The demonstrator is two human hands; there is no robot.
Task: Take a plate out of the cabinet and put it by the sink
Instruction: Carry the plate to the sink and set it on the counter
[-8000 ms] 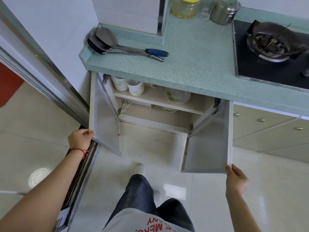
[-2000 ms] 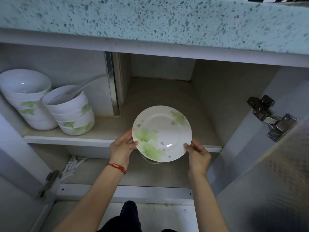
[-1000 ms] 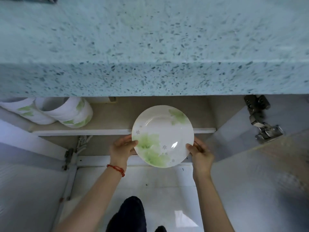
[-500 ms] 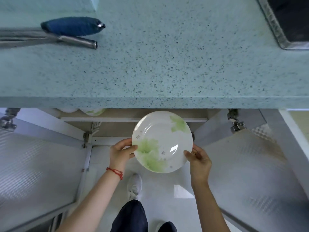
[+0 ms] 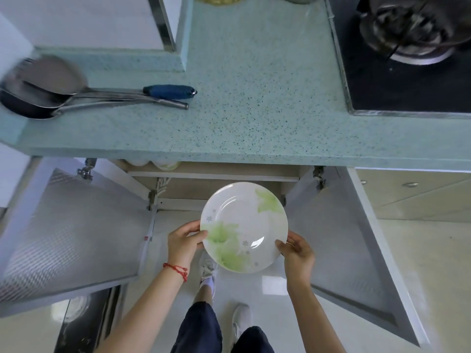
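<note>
Plate (image 5: 244, 226) empty, between left hand (image 5: 184, 241) and right hand (image 5: 297, 253)

One head-worn wide-angle view, aimed steeply down over the table (image 5: 254, 118) edge and open cabinet (image 5: 216, 184), seen close.

Left flank: open cabinet door (image 5: 68, 233).
Right flank: open cabinet door (image 5: 349, 250).
Overhead: countertop (image 5: 254, 103) edge.
Counter obstacles: ladles (image 5: 84, 95) left, stove (image 5: 413, 54) right; middle bare.
</note>
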